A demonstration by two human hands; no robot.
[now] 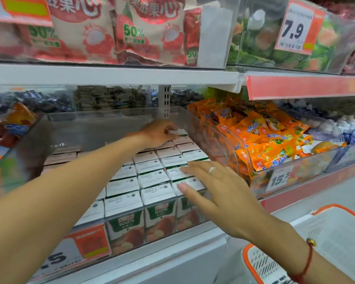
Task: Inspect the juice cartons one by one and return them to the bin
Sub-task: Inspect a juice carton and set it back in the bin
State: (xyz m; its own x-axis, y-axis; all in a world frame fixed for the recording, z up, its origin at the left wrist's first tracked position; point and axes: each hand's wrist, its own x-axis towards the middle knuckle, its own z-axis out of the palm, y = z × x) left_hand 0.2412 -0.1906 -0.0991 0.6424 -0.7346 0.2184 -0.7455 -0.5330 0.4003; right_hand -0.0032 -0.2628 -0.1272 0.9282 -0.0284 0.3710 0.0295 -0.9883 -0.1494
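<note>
Now left hand (159, 133) deep in bin (223, 140), fingers pinching top of back-row carton (179, 132). Right hand (217, 187) flat, fingers straight, resting on front cartons (152, 179). Cartons likely light, stiff, smooth; crushable corners. Best pinch by upper sides.

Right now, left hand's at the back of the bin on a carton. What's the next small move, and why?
Probably lift that carton straight up and out toward the body for a look. The left hand grips it at the back row of the clear bin, where it stands higher than its neighbours. The right hand rests flat on the front cartons, so they should stay put.
</note>
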